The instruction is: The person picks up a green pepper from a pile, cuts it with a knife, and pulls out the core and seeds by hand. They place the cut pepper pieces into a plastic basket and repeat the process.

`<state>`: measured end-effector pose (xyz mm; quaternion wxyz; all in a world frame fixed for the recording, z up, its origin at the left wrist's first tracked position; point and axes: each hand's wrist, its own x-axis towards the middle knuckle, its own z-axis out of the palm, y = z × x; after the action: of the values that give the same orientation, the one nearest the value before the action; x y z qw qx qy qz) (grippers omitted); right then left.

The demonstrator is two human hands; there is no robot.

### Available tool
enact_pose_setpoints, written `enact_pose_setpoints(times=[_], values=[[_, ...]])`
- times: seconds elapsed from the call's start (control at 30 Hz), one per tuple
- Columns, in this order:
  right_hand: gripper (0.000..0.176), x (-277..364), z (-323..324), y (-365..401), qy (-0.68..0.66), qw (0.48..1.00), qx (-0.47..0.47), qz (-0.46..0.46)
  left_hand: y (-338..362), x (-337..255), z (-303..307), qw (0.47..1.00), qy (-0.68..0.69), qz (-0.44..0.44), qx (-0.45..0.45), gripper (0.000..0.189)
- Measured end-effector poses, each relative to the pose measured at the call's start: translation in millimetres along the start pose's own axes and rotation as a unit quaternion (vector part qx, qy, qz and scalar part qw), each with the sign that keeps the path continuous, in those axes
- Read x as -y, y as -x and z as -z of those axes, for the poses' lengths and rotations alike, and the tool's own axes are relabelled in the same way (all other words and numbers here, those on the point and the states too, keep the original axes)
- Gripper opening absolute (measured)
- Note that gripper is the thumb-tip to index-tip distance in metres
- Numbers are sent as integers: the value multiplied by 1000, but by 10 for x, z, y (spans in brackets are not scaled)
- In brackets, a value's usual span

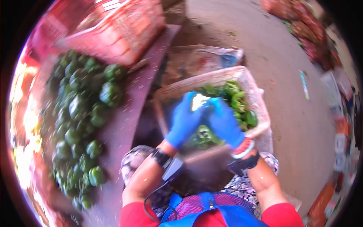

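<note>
My left hand and my right hand, both in blue gloves, are close together over a pale plastic crate. Their fingers curl inward around something with a bright, washed-out patch; glare and motion blur hide what it is. Below and beyond my hands, cut green bell pepper pieces lie in the crate, mostly toward its right side. A few more pieces show beneath my wrists.
At my left, a pile of whole green bell peppers covers much of a low board. Behind it stands a pink crate. A sack lies beyond the pale crate. Reddish bags and boxes line the right side.
</note>
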<state>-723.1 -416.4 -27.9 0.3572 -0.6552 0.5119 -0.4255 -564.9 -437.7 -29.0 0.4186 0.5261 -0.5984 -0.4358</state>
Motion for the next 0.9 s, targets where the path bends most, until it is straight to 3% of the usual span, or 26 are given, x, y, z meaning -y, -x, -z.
enact_pose_setpoints(times=[0.03,0.07,0.1,0.13,0.2,0.23,0.3,0.37,0.43,0.5,0.53,0.63,0.7,0.8,0.9], values=[[29,12,79,-24,70,996,22,52,6,152,36,997,58,50,5,36],[31,-97,136,-28,163,982,34,91,80,21,174,999,-19,6,-38,37],[31,-205,218,12,275,958,77,39,144,-30,360,998,-31,45,-20,38],[36,-264,302,37,389,908,149,-47,296,-319,606,995,42,90,-18,37],[47,-429,366,80,453,876,165,-14,618,-334,1085,995,-25,49,-81,37],[51,-493,334,94,440,885,154,7,877,-404,1410,981,-140,14,-135,39],[59,-406,257,44,355,917,181,10,1545,-580,2050,956,-221,109,-162,40],[57,-386,165,53,319,922,217,35,2414,-499,2586,866,-469,124,-123,39],[54,-234,108,100,307,915,260,8,3255,-425,2901,825,-445,348,-17,52],[53,-229,40,177,318,909,271,6,3632,-363,3056,773,-529,348,-42,61],[52,-209,8,187,324,905,276,7,3666,-272,3094,751,-577,307,-93,63],[57,-181,-31,191,329,892,309,-28,3176,-364,3075,783,-330,455,-267,70],[56,-191,-62,220,324,892,314,-20,2812,-172,3118,795,-244,442,-335,75],[55,-204,-79,203,303,901,309,22,2516,489,3269,720,-432,417,-348,77],[53,-53,-120,155,301,904,302,25,2594,623,3318,751,-378,417,-346,77]])
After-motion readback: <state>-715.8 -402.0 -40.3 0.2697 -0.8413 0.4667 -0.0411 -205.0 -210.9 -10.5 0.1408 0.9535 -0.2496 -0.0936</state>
